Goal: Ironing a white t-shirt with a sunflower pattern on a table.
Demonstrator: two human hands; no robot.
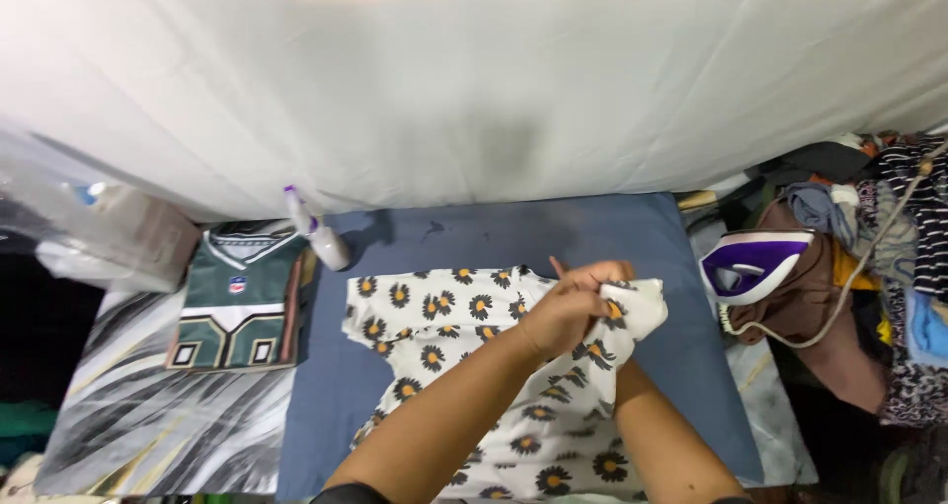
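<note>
Soft, light daisy-print shirt (464, 366) on blue pad (671, 297)—left hand (568, 311) pinches its right-edge sleeve; right hand hidden—grip there.

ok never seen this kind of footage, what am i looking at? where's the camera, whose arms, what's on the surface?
There is one picture, taken by a camera worn on a person's head and looking down, so the two bare arms coming in from the bottom edge are the wearer's own. No machine is involved.

The left hand and right hand meet at the right sleeve end of a white shirt with a daisy print, gripping the fabric there. The shirt lies spread on a blue padded mat.

To the left is a folded green sports jersey, with a small spray bottle beside it. To the right a purple and white iron rests on brown cloth, next to a pile of mixed clothes. A white sheet hangs behind.
</note>
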